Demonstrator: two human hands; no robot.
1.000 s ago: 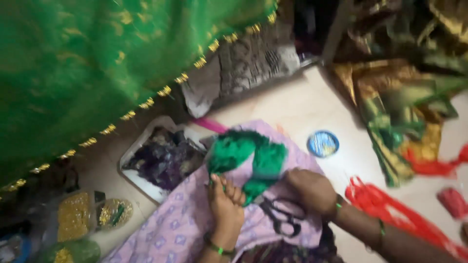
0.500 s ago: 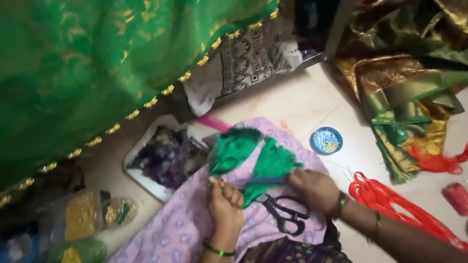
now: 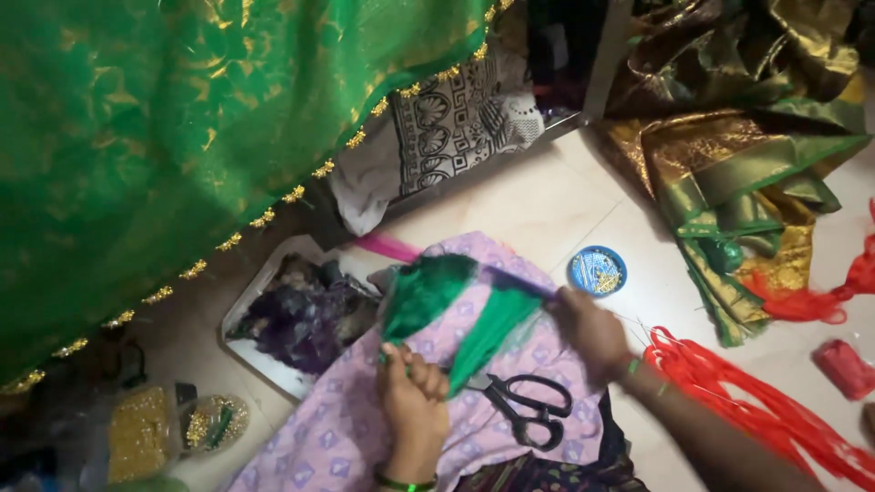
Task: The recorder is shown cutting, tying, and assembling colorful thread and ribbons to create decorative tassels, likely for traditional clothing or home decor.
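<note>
2 hands (image 3: 415,401), 1 pair of scissors (image 3: 527,404), 1 round blue tin (image 3: 597,271), perhaps 2 green thread bundles (image 3: 421,293)

Green thread bundle (image 3: 437,301): soft, matt fibre strands. Green drape (image 3: 182,137): woven cloth with a metallic gold sheen and a gold bead edge. Lilac lap cloth (image 3: 337,428): matt printed cotton. Scissors (image 3: 529,405): glossy black plastic handles, metal blades. Folded gold-green fabric (image 3: 729,173): shiny silk-like finish. Red cords (image 3: 756,410): smooth, slightly glossy. Floor (image 3: 538,210): smooth pale tile.
</note>
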